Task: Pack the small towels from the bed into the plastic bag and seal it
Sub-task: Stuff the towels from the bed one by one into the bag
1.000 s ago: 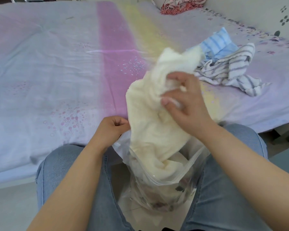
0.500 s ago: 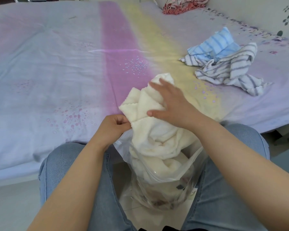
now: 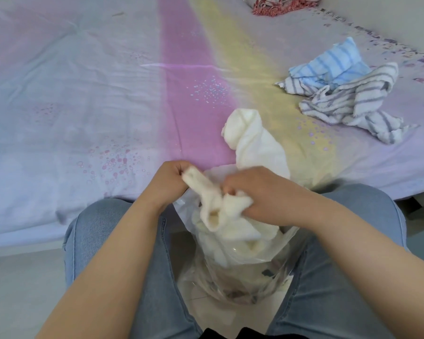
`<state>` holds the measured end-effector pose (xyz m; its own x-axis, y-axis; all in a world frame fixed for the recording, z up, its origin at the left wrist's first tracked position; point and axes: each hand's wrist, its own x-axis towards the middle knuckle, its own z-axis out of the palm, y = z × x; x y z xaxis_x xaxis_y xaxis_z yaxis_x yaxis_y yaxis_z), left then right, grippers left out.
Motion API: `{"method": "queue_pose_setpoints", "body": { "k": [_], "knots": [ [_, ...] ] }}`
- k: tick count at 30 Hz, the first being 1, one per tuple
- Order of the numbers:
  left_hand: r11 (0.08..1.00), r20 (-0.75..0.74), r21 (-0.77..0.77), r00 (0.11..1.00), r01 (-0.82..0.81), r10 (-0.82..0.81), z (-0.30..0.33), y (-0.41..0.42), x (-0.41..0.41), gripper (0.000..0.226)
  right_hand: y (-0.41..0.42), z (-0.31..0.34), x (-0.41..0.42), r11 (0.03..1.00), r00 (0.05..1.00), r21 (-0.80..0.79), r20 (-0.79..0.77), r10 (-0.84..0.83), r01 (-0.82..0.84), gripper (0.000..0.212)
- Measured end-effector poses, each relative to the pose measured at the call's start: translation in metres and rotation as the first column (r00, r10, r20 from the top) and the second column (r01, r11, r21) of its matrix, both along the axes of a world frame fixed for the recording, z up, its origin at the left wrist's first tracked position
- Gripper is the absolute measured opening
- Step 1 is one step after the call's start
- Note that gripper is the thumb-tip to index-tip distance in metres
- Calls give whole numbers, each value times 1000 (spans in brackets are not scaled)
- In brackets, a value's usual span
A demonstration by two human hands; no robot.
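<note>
Mid-pack, no sealing yet. We have the plastic bag [image 3: 242, 272] standing between our knees, mouth open, pressed against the edge of the bed [image 3: 83, 94]. The cream towel [image 3: 233, 216] is only partly in: its lower bulk sits inside the bag, one corner is in our left hand [image 3: 168, 183], and a long tail still pokes up out of the mouth and flops onto the sheet. Left hand is curled tight at the bag's near rim, fingers pinching that towel corner; we cannot tell whether the rim film is caught in the same pinch. Right hand [image 3: 257, 192] is fisted around a bunch of the same towel at the bag mouth, knuckles up, which reads as stuffing it down. Darker patterned stuff shows through the film at the bottom, so we judge something is already packed, though we can't say what. Left to do: two more pieces lie well apart from the bag on the right side of the bed, the blue striped towel [image 3: 328, 64] and the grey striped towel [image 3: 353, 101], touching and partly overlapping in one heap. So roughly: one towel going in, two untouched, then close the top. Bag looks fairly full already; we expect the rest needs compressing before the mouth will close.
</note>
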<state>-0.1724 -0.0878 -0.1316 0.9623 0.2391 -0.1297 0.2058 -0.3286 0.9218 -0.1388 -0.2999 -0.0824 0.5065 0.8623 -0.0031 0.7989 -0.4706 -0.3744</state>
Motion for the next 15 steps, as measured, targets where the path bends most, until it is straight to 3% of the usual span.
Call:
{"method": "queue_pose_setpoints", "body": {
  "k": [3,7,10,13,15],
  "knots": [
    [997,0,-76,1000,-11,11,0,-2,1,9,-10,-2,0,899,953,-421,-302,-16,-118,23],
    [997,16,-75,999,31,-30,1,-3,-1,10,-13,-20,13,871,893,-473,-437,-102,-132,43],
    [997,22,-55,999,46,-45,2,-2,-2,13,-14,-22,20,960,893,-226,-380,-242,164,44],
    [995,16,-47,997,83,-82,3,-3,-2,12,-16,-19,25,885,873,85,-231,-429,458,27],
    [994,8,-53,995,99,-99,4,-3,-3,9,-18,-20,29,823,845,192,-105,-524,534,51]
  ]
}}
